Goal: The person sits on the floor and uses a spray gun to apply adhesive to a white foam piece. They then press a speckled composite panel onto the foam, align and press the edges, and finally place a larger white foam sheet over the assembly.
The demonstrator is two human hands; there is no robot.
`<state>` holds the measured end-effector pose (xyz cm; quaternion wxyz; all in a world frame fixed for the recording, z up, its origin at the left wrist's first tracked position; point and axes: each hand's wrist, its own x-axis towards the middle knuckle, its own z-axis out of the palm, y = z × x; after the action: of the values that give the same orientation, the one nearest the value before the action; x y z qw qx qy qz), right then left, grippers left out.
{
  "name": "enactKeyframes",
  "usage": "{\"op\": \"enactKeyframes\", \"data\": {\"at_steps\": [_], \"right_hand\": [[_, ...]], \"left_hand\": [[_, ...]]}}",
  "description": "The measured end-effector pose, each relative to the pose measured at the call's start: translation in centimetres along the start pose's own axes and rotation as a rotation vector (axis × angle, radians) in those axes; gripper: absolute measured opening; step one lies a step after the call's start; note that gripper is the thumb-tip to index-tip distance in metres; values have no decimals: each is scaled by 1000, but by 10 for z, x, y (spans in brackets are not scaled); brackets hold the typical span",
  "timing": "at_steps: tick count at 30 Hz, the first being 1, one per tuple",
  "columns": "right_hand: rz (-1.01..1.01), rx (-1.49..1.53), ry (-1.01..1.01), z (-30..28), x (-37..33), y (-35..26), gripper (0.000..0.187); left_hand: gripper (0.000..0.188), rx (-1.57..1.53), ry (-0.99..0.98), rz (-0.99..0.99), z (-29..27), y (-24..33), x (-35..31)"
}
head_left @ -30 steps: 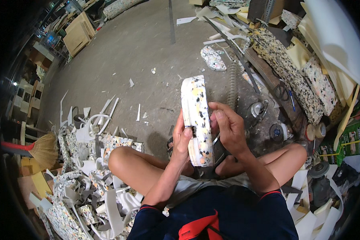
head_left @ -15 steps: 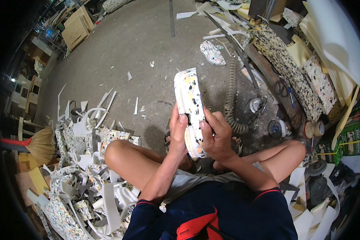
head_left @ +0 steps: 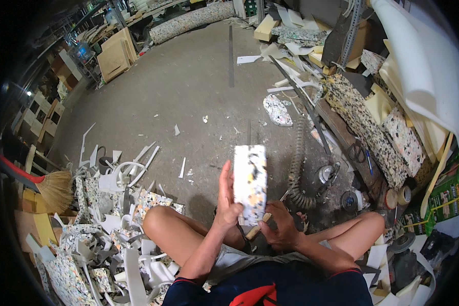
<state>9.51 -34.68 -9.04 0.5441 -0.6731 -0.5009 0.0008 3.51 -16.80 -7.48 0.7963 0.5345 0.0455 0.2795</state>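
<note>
A pale foam block (head_left: 250,186) flecked with black, yellow and orange stands upright before me. My left hand (head_left: 228,206) grips its left side, thumb across the lower front corner. At its lower right, my right hand (head_left: 281,228) is closed around a tan wooden handle (head_left: 255,231), close to the block's bottom edge. What the handle belongs to is hidden. A thin dark strip (head_left: 249,131) shows beyond the block's top end; whether it joins the handle, I cannot tell.
White and speckled foam scraps (head_left: 112,245) pile up at my left, beside a straw broom (head_left: 56,191). A coiled hose (head_left: 297,168) lies on the concrete floor to the right. Farther right are a speckled foam slab (head_left: 364,127) and tape rolls (head_left: 404,195).
The view has tipped up. The foam block has come nearer and turned its broad face toward me. My right hand has slid off its side to the lower corner, where a wooden handle now shows.
</note>
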Motion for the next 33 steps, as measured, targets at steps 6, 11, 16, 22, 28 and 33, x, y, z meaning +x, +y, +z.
{"op": "enactKeyframes", "data": {"at_steps": [6,11,16,22,28,33], "right_hand": [[99,141,104,-28,26,-11,26],[220,200,241,-34,67,-21,21],[339,281,223,-34,83,-29,28],[308,226,184,-36,87,-28,29],[345,259,238,-29,83,-25,26],[340,327,333,-23,82,-21,27]], "left_hand": [[137,75,-177,-33,-8,-4,-5],[131,164,-169,44,1,-10,-14],[128,415,-220,116,-14,-17,-16],[120,584,-278,305,-14,-10,-13],[117,612,-270,327,-13,-8,-12],[116,596,-246,287,-10,-9,-13]]}}
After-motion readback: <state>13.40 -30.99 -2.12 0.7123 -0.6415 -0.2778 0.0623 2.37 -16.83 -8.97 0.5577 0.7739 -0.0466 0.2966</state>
